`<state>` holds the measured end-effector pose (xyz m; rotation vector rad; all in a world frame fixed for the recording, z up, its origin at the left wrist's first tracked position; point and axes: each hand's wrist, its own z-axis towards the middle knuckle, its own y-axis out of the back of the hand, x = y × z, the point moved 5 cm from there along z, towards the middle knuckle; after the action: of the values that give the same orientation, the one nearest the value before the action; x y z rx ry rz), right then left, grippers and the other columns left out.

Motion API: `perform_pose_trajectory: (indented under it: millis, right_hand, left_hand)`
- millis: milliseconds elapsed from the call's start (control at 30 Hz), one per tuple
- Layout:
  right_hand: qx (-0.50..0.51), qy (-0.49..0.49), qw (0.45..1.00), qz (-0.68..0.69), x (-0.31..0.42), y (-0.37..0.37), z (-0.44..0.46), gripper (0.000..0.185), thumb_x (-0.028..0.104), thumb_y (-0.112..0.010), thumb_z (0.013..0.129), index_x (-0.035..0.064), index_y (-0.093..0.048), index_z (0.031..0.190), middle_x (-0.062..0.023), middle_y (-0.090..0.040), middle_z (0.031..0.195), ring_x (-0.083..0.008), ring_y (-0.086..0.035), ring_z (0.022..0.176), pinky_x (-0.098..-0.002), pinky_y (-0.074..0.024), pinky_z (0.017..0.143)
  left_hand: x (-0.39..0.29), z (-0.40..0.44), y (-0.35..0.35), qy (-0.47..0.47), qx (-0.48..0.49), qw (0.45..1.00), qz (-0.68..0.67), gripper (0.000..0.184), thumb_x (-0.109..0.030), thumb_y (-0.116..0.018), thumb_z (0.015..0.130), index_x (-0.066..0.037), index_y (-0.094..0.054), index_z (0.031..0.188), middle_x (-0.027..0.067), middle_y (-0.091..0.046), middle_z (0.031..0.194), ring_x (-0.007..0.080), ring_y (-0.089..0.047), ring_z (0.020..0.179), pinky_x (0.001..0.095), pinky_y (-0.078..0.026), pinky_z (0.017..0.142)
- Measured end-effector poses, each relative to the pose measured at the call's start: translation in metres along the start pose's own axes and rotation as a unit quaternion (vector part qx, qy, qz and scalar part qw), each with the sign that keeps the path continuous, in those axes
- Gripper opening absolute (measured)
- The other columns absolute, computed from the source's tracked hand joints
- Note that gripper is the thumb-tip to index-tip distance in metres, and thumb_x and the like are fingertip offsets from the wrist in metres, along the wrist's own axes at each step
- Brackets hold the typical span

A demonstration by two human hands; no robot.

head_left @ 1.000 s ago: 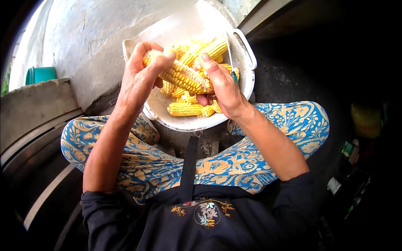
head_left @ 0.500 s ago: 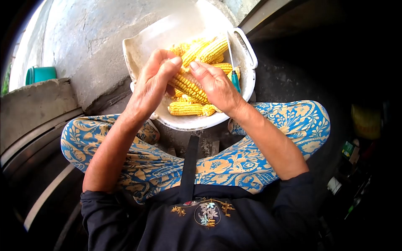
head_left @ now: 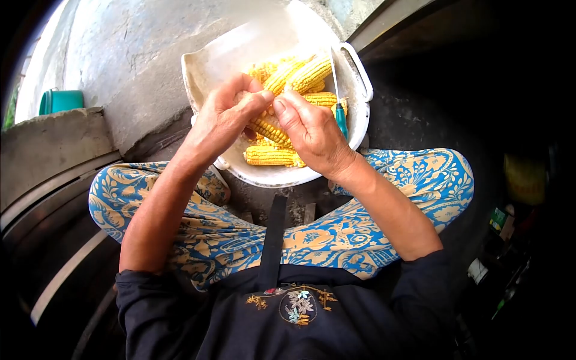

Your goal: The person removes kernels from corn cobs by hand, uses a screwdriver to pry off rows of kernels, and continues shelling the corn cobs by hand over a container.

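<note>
A white basin (head_left: 198, 81) between the legs holds several ears of yellow corn (head_left: 309, 73). Over it, my left hand (head_left: 228, 117) is closed round the upper part of one ear of corn (head_left: 272, 132). My right hand (head_left: 318, 129) is closed at the same ear, its thumb close to the left thumb. A pale patch shows on the ear near the thumbs; the fingers hide much of the rest. Below the hands lies another whole ear (head_left: 269, 156). A tool with a teal handle (head_left: 341, 122) and a long thin metal shaft leans inside the basin's right side.
Crossed legs in blue patterned trousers (head_left: 414, 186) flank the basin. A teal container (head_left: 62, 102) stands on a concrete ledge (head_left: 57, 135) at the left. Behind the basin is a grey concrete surface (head_left: 138, 60). Dim small objects lie at the far right.
My hands have drawn closer together, and the right hand has turned and covers more of the ear's lower end. The view has shifted slightly, with the basin appearing a little further right.
</note>
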<state>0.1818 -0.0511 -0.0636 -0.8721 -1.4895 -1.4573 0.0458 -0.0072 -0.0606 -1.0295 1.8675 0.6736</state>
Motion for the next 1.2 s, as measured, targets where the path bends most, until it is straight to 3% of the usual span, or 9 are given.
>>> perform_pose_trajectory:
  millis: [167, 333, 533, 667, 867, 933, 1067, 1133, 1200]
  right_hand:
    - [0.008, -0.023, 0.999, 0.031, -0.002, -0.002, -0.001, 0.030, 0.028, -0.043, 0.096, 0.0019, -0.052, 0.085, -0.0208, -0.058, 0.066, -0.0387, -0.061, 0.067, -0.0426, -0.0457, 0.057]
    - [0.002, -0.041, 0.996, 0.078, -0.004, 0.001, 0.004, 0.034, 0.031, -0.041, 0.096, 0.0011, -0.053, 0.087, -0.0216, -0.059, 0.072, -0.0362, -0.062, 0.073, -0.0419, -0.0460, 0.060]
    - [0.081, -0.098, 0.991, 0.042, -0.003, 0.003, 0.003, 0.039, 0.037, -0.044, 0.094, 0.0009, -0.055, 0.087, -0.0196, -0.061, 0.073, -0.0327, -0.063, 0.073, -0.0413, -0.0463, 0.062]
    - [0.059, -0.090, 0.994, 0.035, -0.009, -0.001, 0.003, 0.043, 0.041, -0.045, 0.093, -0.0003, -0.055, 0.085, -0.0200, -0.059, 0.071, -0.0329, -0.062, 0.072, -0.0405, -0.0465, 0.063]
    - [0.027, -0.104, 0.990, 0.091, -0.010, 0.003, 0.005, 0.052, 0.049, -0.048, 0.089, -0.0022, -0.056, 0.085, -0.0230, -0.060, 0.074, -0.0329, -0.063, 0.075, -0.0408, -0.0468, 0.067]
    - [0.087, -0.143, 0.983, 0.077, -0.008, 0.002, 0.005, 0.053, 0.051, -0.048, 0.089, -0.0007, -0.059, 0.093, -0.0229, -0.062, 0.081, -0.0341, -0.063, 0.081, -0.0398, -0.0479, 0.070]
    - [0.085, -0.123, 0.987, 0.056, -0.004, -0.001, 0.003, 0.060, 0.057, -0.046, 0.087, 0.0013, -0.059, 0.105, -0.0227, -0.064, 0.087, -0.0349, -0.063, 0.086, -0.0394, -0.0488, 0.075]
    - [0.120, -0.139, 0.983, -0.031, -0.009, -0.004, 0.002, 0.064, 0.060, -0.044, 0.087, 0.0037, -0.056, 0.115, -0.0219, -0.065, 0.091, -0.0356, -0.063, 0.090, -0.0403, -0.0490, 0.080]
    - [0.105, -0.120, 0.986, -0.049, -0.005, -0.005, 0.002, 0.061, 0.057, -0.042, 0.088, 0.0040, -0.056, 0.114, -0.0215, -0.065, 0.092, -0.0361, -0.062, 0.090, -0.0417, -0.0488, 0.079]
  left_hand:
    - [0.003, 0.001, -0.001, 0.004, -0.003, 1.000, 0.021, 0.027, -0.037, -0.054, 0.090, -0.010, -0.053, 0.092, -0.0011, -0.057, 0.072, 0.0052, -0.052, 0.060, 0.0195, -0.043, 0.052]
    - [0.008, 0.004, 0.008, 0.042, -0.015, 0.997, -0.056, 0.043, -0.044, -0.040, 0.093, -0.007, -0.060, 0.097, 0.0032, -0.060, 0.077, 0.0087, -0.055, 0.064, 0.0215, -0.046, 0.054]
    - [0.008, 0.002, 0.005, 0.036, -0.004, 0.998, -0.049, 0.041, -0.041, -0.041, 0.092, -0.006, -0.061, 0.098, 0.0049, -0.060, 0.083, 0.0103, -0.056, 0.069, 0.0224, -0.047, 0.056]
    - [0.010, 0.000, -0.004, 0.026, 0.015, 0.999, -0.020, 0.041, -0.042, -0.043, 0.091, -0.006, -0.060, 0.099, 0.0044, -0.059, 0.080, 0.0107, -0.056, 0.071, 0.0225, -0.047, 0.056]
    - [0.005, -0.002, -0.004, 0.043, -0.007, 0.999, -0.025, 0.045, -0.044, -0.043, 0.091, -0.003, -0.061, 0.101, 0.0041, -0.057, 0.074, 0.0117, -0.054, 0.056, 0.0218, -0.042, 0.054]
    - [0.004, -0.003, -0.004, 0.046, -0.019, 0.998, -0.026, 0.047, -0.045, -0.043, 0.091, -0.003, -0.061, 0.101, 0.0040, -0.058, 0.074, 0.0116, -0.054, 0.056, 0.0220, -0.042, 0.054]
    - [0.008, -0.003, -0.010, 0.036, -0.007, 0.999, -0.032, 0.047, -0.041, -0.041, 0.093, -0.002, -0.060, 0.109, 0.0037, -0.058, 0.073, 0.0108, -0.055, 0.059, 0.0218, -0.042, 0.055]
    - [0.009, -0.004, -0.012, 0.030, -0.013, 0.999, -0.027, 0.047, -0.040, -0.041, 0.093, -0.001, -0.059, 0.112, 0.0039, -0.058, 0.073, 0.0108, -0.055, 0.058, 0.0217, -0.042, 0.055]
    - [0.010, -0.005, -0.014, 0.051, -0.009, 0.998, -0.033, 0.047, -0.039, -0.041, 0.093, -0.001, -0.058, 0.114, 0.0047, -0.059, 0.074, 0.0112, -0.056, 0.059, 0.0223, -0.043, 0.055]
